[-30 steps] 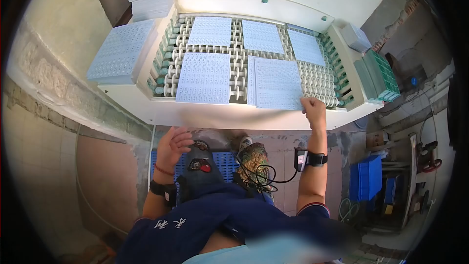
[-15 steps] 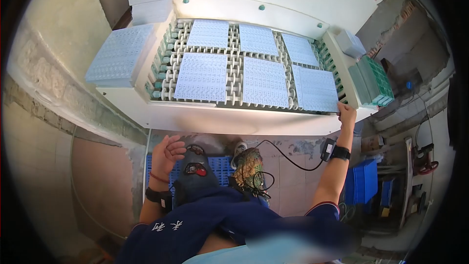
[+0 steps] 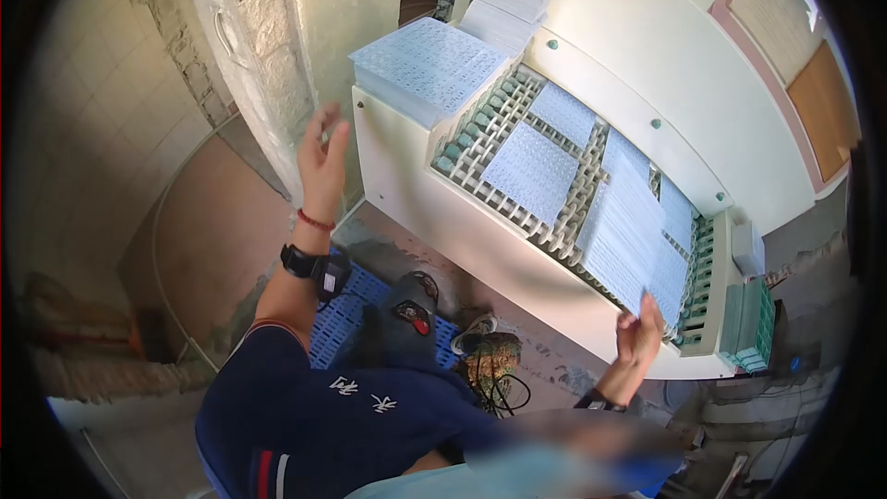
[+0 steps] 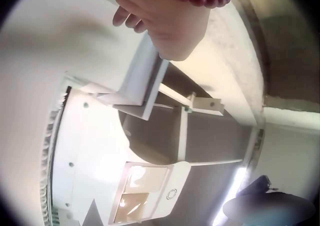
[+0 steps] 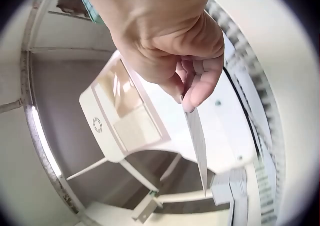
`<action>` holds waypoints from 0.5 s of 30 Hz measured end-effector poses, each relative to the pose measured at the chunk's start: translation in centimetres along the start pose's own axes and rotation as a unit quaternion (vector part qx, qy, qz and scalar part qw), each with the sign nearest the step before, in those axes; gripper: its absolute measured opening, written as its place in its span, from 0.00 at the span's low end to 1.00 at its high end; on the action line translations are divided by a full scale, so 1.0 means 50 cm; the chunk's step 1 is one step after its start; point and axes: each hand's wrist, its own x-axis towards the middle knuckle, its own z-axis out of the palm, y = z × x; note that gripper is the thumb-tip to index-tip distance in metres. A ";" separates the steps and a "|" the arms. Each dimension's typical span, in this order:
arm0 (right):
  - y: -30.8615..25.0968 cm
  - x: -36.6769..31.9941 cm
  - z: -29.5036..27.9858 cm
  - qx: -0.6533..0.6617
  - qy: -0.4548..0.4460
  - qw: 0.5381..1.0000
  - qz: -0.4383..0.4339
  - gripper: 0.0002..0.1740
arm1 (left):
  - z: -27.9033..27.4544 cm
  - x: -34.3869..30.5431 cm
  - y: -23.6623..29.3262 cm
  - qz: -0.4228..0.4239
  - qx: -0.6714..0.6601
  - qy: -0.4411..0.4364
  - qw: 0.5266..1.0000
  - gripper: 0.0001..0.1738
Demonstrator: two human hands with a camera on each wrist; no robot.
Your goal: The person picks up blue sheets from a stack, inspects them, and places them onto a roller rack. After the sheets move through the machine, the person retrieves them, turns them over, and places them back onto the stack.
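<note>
My right hand (image 3: pixel 639 333) pinches the near corner of a thin, pale blue panel (image 5: pixel 196 136) between thumb and fingers. In the head view this held panel (image 3: pixel 621 238), printed with fine rows, slants over the front of the roller conveyor (image 3: pixel 554 238) and overlaps other panels there. My left hand (image 3: pixel 323 162), in the air with fingers spread loosely and holding nothing, is left of a tall stack of similar panels (image 3: pixel 430 60) on the machine's left end. A patterned panel (image 3: pixel 532 171) lies flat at the conveyor's left front, with another panel (image 3: pixel 564 113) behind it.
Further stacks (image 3: pixel 513 0) stand behind the left stack. Green racks (image 3: pixel 750 323) and a small white pile (image 3: pixel 747 249) sit at the machine's right end. A rough wall column (image 3: pixel 268 55) rises at the left. Blue plastic grating (image 3: pixel 346 314) lies underfoot.
The head view has swung left. My left hand has risen from near my lap toward the left stack. My right hand, earlier at the right front panel's corner, now holds a panel tilted over the conveyor.
</note>
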 end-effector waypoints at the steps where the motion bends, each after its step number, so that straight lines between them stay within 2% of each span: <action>1: 0.006 0.011 0.047 -0.002 -0.025 0.999 0.022 0.15 | 0.002 0.023 0.006 0.065 0.040 0.014 0.997 0.22; 2: 0.010 0.021 0.102 0.000 -0.025 0.998 0.050 0.16 | 0.008 0.042 0.017 0.065 0.038 0.008 0.997 0.22; 3: 0.013 0.031 0.155 0.006 -0.081 0.995 0.062 0.15 | 0.016 0.058 0.029 0.085 0.066 0.010 0.994 0.23; 4: 0.010 0.031 0.225 0.000 -0.044 0.996 0.079 0.15 | 0.022 0.074 0.038 0.106 0.095 0.011 0.990 0.25; 5: 0.021 0.048 0.263 0.000 -0.095 0.992 0.084 0.15 | 0.022 0.093 0.042 0.107 0.092 0.003 0.990 0.25; 7: 0.039 0.076 0.342 -0.029 -0.133 0.985 0.107 0.17 | 0.024 0.115 0.045 0.167 0.228 -0.060 0.957 0.27; 8: 0.046 0.084 0.385 -0.048 -0.121 0.985 0.117 0.19 | 0.027 0.116 0.046 0.167 0.222 -0.065 0.958 0.27; 10: 0.067 0.104 0.457 -0.048 -0.137 0.982 0.123 0.20 | 0.029 0.122 0.050 0.186 0.291 -0.079 0.935 0.26; 15: 0.115 0.158 0.562 -0.087 -0.193 0.970 0.122 0.21 | 0.024 0.124 0.055 0.180 0.270 -0.081 0.943 0.25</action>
